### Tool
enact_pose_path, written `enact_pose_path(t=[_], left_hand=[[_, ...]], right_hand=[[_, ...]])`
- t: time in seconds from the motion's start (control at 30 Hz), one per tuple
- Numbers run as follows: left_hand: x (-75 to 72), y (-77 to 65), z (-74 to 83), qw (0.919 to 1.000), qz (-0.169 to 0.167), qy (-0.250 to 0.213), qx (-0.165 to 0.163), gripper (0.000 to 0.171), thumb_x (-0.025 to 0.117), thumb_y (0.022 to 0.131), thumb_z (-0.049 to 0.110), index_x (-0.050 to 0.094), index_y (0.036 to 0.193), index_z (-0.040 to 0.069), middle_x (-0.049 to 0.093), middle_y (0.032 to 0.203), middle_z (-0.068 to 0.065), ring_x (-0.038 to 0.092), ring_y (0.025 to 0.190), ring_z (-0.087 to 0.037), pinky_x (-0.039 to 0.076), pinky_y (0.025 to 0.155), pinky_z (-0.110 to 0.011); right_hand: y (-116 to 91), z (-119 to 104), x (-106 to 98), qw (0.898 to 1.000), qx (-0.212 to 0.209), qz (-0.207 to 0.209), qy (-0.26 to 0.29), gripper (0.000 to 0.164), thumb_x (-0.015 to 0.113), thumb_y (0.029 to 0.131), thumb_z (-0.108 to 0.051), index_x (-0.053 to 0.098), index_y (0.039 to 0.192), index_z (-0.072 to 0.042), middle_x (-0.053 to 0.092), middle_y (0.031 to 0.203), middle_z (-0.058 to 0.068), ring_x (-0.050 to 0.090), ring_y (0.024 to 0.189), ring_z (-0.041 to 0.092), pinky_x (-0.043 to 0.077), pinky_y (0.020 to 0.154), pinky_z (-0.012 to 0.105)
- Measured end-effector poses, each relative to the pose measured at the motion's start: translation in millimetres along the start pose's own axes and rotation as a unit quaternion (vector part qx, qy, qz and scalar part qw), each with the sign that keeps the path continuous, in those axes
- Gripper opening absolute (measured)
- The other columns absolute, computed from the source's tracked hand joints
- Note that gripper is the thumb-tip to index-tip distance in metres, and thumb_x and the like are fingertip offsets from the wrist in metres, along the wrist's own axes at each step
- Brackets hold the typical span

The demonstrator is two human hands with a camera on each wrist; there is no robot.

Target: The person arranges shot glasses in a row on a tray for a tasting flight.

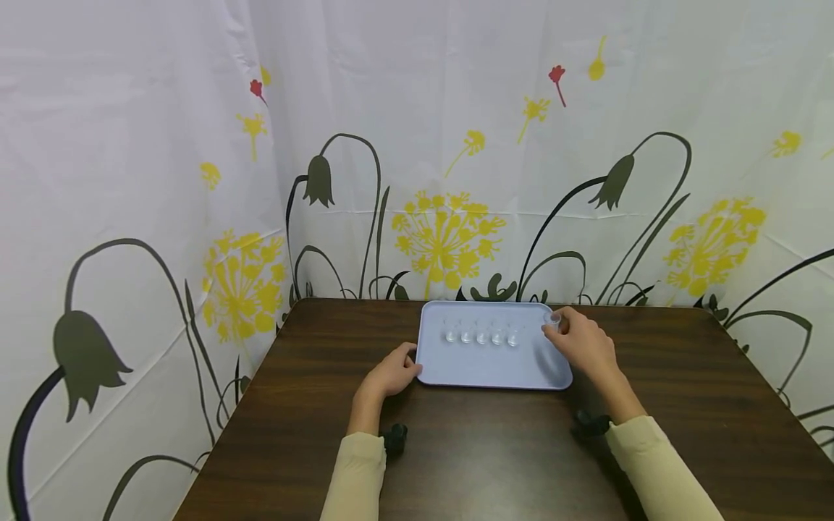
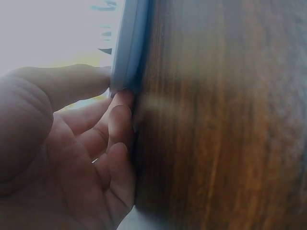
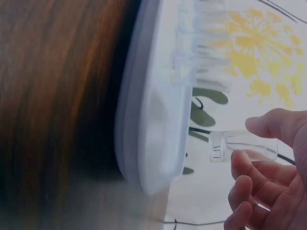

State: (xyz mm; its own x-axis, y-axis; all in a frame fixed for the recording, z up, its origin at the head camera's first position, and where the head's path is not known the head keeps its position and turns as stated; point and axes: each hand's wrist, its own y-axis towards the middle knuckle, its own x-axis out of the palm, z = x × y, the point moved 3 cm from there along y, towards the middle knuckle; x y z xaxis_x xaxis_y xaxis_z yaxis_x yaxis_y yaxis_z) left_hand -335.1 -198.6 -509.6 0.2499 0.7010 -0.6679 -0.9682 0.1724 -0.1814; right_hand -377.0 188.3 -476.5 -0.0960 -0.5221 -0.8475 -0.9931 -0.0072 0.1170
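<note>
A pale blue tray (image 1: 485,369) lies on the dark wooden table, with several small clear shot glasses (image 1: 481,337) in a row on it. At its left edge my left hand (image 1: 393,370) grips the rim (image 2: 127,43), thumb on one side and fingertips on the other. My right hand (image 1: 585,344) pinches one more clear shot glass (image 3: 220,146) between thumb and fingers. That glass is apart from the tray's surface, above its far right corner, as the right wrist view shows. The glasses look see-through; whether they hold anything I cannot tell.
The brown wood-grain table (image 1: 482,463) reaches back to a white curtain (image 1: 423,87) printed with grey, yellow and red flowers. A dark band with a small device (image 1: 394,440) sits at the left wrist, and a similar device (image 1: 591,422) at the right.
</note>
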Motion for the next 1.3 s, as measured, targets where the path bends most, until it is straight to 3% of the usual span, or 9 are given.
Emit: enact_pose_path(t=[0.63,1.3], left_hand=[[2.0,1.2,-2.9,1.0000,-0.003,0.002,-0.007,0.054,0.064,0.107,0.018,0.048,0.155,0.000,0.065,0.097,-0.007,0.056,0.080,-0.018,0.044,0.074,-0.032],[0.8,1.3,-1.0,0.9998,-0.005,0.005,-0.016,0.054,0.064,0.107,0.019,0.048,0.155,0.001,0.065,0.099,-0.007,0.057,0.083,-0.018,0.045,0.077,-0.033]], right_hand=[[10,-7,25,0.996,0.005,-0.077,0.034,0.048,0.069,0.102,-0.045,0.067,0.134,-0.009,0.076,0.117,0.018,0.070,0.095,0.029,0.050,0.071,0.041],[11,-5,37,0.996,0.007,-0.077,0.039,0.044,0.069,0.101,-0.043,0.066,0.132,-0.011,0.077,0.116,0.015,0.071,0.096,0.030,0.051,0.076,0.047]])
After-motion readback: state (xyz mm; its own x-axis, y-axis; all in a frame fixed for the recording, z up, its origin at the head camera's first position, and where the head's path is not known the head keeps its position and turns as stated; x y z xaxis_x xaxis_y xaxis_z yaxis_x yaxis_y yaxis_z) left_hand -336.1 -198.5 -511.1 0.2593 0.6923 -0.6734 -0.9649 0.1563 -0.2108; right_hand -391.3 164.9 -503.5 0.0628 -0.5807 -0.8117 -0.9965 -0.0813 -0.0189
